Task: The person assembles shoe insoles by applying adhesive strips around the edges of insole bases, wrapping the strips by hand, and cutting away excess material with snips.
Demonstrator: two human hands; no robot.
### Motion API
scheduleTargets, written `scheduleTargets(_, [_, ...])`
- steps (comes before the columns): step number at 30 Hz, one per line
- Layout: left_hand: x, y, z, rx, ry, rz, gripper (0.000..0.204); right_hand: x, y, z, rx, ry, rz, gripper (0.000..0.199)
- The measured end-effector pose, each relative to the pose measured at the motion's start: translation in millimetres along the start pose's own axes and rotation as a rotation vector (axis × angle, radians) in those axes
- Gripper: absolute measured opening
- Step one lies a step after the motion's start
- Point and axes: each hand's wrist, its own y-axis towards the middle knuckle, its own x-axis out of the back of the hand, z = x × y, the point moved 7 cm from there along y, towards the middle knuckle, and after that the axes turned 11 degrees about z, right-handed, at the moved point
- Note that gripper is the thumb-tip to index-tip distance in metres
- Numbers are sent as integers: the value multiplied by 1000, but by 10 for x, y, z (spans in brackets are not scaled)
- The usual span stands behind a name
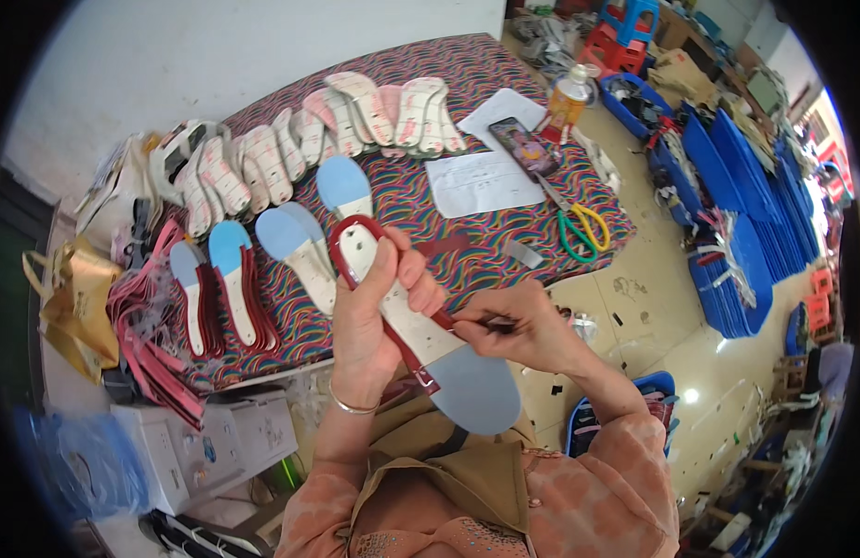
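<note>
My left hand (365,302) is wrapped round the middle of a shoe insole (478,389), its thumb lying on the white upper half. The insole is tilted, with its blue-grey broad end toward me. A dark red edging strip (340,259) runs round its narrow white end, and a small metallic piece (426,379) shows at the strip's end on the left side. At the right edge, my right hand (527,325) pinches with thumb and forefinger where the red strip meets the fingers. Something slim and dark also shows between those fingers, mostly hidden.
On the patterned table lie stacks of blue-and-white insoles (232,249), a row of pale printed pieces (341,116), scissors (579,228), a phone (525,147), papers (486,183) and a bottle (567,100). Pink straps (151,307) hang at left. Blue crates (732,279) stand on the floor.
</note>
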Motion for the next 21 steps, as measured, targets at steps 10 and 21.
scheduleTargets(10, [188, -99, 122, -52, 174, -227, 18, -165, -40, -191, 230, 52, -55, 15])
scheduleTargets(21, [160, -278, 306, -10, 379, -75, 13, -124, -135, -42, 446, 9, -272, 14])
